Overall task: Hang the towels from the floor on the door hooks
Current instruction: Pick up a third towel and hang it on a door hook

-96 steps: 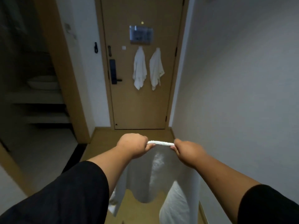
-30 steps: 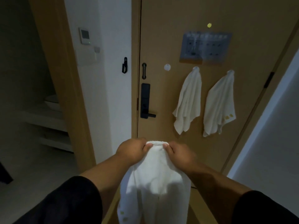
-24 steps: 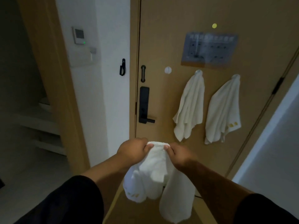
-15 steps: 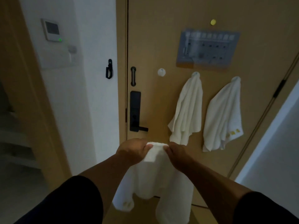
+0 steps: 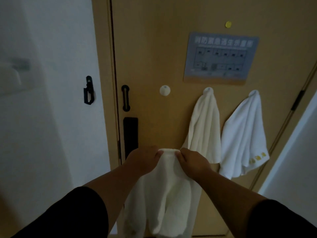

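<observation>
We are now standing close to the tan wooden door [image 5: 154,48]; a few seconds ago it was far down the hallway, and over the last second it has been filling the frame. The carry is ending, and we judge the hanging step comes next.

Our hands are holding the white terry towel [image 5: 164,194] at centre frame. The left hand [image 5: 144,160] and right hand [image 5: 193,162] are each pinching its bunched top edge, knuckles close together, with a short span of rolled fabric between them. The rest is hanging slack below, between our forearms, down to the bottom edge of the frame.

The round white empty hook [image 5: 165,90] is sitting directly above the hands, well apart from them. To its right, the cream hanging towel [image 5: 204,127] and the white towel with yellow embroidery [image 5: 243,134] are already occupying their hooks. The black lock plate [image 5: 130,134] lies just left of the left hand.

We are expecting a straight lift to bring the bunched edge onto the free hook.
</observation>
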